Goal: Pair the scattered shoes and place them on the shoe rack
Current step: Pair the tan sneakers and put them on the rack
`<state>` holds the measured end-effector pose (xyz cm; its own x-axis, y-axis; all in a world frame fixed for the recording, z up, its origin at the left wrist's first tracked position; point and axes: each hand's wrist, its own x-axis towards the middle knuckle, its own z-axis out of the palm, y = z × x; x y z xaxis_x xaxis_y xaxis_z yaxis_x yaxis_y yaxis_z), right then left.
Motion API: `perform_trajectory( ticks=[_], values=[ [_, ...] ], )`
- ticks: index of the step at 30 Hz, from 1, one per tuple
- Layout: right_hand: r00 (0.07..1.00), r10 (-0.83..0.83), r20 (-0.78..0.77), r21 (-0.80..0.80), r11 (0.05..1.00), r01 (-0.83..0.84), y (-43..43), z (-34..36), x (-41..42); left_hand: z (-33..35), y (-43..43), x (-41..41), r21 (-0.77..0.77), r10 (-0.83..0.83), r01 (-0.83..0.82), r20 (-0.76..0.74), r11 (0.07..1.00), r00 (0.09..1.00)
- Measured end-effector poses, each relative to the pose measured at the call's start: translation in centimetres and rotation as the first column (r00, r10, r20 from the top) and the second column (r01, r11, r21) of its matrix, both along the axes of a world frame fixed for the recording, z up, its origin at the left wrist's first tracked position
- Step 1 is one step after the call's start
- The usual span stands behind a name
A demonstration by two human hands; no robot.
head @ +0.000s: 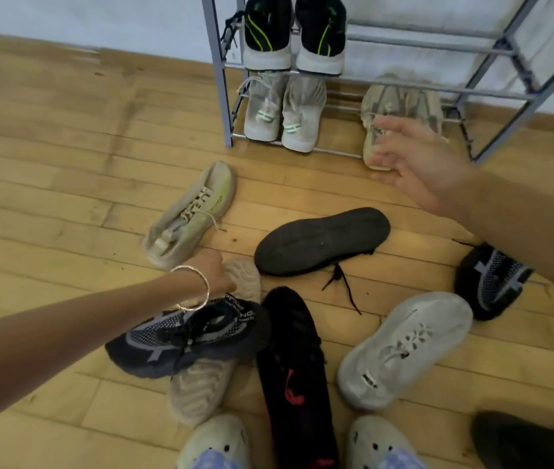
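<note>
The left hand (213, 270) reached low over the floor toward the beige shoe (191, 213), which lay just beyond its knuckles with its long axis running away and to the right, toe toward the rack (221, 106). This hand was much the nearer of the two to that shoe. Its fingers were curled under and hidden behind the wrist and bangle (194, 287), so I could not tell whether its grip was open or closed, or whether it touched the shoe or the tan sole (245, 277) beside it. The right hand (418, 160) hung spread and empty before the rack's bottom shelf, in front of a lone beige shoe (382, 130) resting there, seemingly the mate.
</note>
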<state>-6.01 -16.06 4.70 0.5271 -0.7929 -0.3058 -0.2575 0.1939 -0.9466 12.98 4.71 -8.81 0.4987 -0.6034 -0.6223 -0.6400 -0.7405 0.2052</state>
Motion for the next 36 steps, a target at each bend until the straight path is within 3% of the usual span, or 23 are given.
perform_trajectory(
  ticks=[4, 10, 14, 17, 20, 27, 36],
  values=[
    [0.993, 0.102, -0.058, 0.111, 0.989, -0.096, 2.1, -2.5, 0.2, -1.7, 0.3, -1.0, 0.1, 0.047, -0.048, 0.01, 0.994, 0.999],
    [0.965, 0.223, -0.139, 0.131, 0.97, -0.205, 3.8, -4.0, -0.2, -2.5, 0.7, -0.5, -0.033, 0.315, -0.325, -0.179, 0.945, 0.932],
    [0.962, 0.225, -0.153, 0.148, 0.968, -0.202, 4.5, -4.6, -0.3, -2.7, 0.6, -0.1, -0.049, 0.238, -0.261, -0.284, 0.964, 0.929],
    [0.954, 0.249, -0.166, 0.177, 0.959, -0.22, 5.2, -5.2, -0.2, -2.3, 1.4, 0.0, -0.152, 0.269, -0.367, -0.441, 0.918, 0.856],
    [0.939, 0.284, -0.197, 0.199, 0.949, -0.245, 5.8, -5.7, -0.1, -1.7, 1.6, 0.2, -0.155, 0.227, -0.371, -0.563, 0.916, 0.795],
    [0.918, 0.328, -0.223, 0.242, 0.931, -0.274, 6.9, -6.5, -0.2, 0.3, 2.0, 0.2, -0.315, -0.028, -0.231, -0.644, 0.921, 0.765],
    [0.906, 0.367, -0.212, 0.285, 0.91, -0.302, 7.1, -6.8, -1.1, 3.9, -0.1, 1.3, -0.548, -0.146, -0.411, -0.71, 0.728, 0.689]
  ],
)
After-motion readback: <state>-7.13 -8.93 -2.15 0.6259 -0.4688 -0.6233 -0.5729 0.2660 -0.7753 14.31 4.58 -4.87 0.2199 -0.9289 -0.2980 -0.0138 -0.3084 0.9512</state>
